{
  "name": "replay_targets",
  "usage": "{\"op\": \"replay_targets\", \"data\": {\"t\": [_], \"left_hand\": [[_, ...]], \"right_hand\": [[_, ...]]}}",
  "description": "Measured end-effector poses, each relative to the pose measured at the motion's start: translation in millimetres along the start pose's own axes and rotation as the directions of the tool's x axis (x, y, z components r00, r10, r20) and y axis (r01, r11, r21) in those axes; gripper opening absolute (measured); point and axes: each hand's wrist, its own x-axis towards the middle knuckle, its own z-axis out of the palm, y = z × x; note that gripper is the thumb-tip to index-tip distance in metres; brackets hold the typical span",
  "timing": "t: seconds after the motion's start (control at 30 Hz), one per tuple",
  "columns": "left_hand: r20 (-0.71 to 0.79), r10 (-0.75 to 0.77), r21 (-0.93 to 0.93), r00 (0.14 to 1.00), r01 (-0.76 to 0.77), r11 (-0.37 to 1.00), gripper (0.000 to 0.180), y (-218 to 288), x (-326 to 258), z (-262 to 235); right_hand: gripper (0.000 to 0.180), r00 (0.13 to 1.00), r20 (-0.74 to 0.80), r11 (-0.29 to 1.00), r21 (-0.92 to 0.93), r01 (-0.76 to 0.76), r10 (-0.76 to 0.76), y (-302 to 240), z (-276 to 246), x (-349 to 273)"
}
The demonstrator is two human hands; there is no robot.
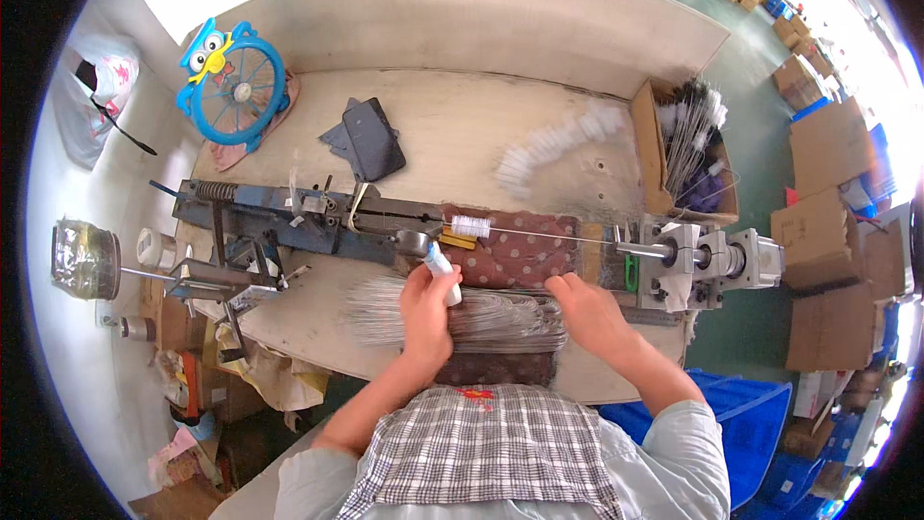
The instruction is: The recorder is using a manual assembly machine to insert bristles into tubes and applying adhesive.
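My left hand [426, 313] is closed around a small white stick-like piece [444, 272] with a pale blue tip, held upright over the bench. Below it lies a thick bundle of thin metal wires [505, 321], bent into loops at the right end. At that looped end my right hand [589, 310] has its fingers pressed together; whatever is between them is too small to tell. Beyond both hands, a wire with a white bristle roll [471, 226] on it stretches to the metal spindle [654, 250] at the right. A brown dotted cloth [529, 255] lies under this wire.
A long steel rail with clamps [318, 217] runs across the left of the bench. Further back are a blue toy-like fan [241, 91], a dark phone [373, 140] and a row of white bristle pieces [558, 144]. At right stands a cardboard box of wire brushes [688, 149].
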Motion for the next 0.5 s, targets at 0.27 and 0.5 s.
{"op": "replay_targets", "data": {"t": [0.27,0.5], "left_hand": [[0.575,-0.399,-0.562,0.714,0.699,0.442,0.035,102.9,-23.0,25.2],[0.257,-0.119,-0.411,0.959,0.220,0.885,0.045,71.1,-27.7,-16.6]], "right_hand": [[0.019,0.999,-0.040,0.979,-0.200,-0.030,0.022,-15.1,-35.2,4.3],[0.023,0.926,-0.375,0.984,-0.148,-0.097,0.035,34.8,-129.9,-3.9]]}}
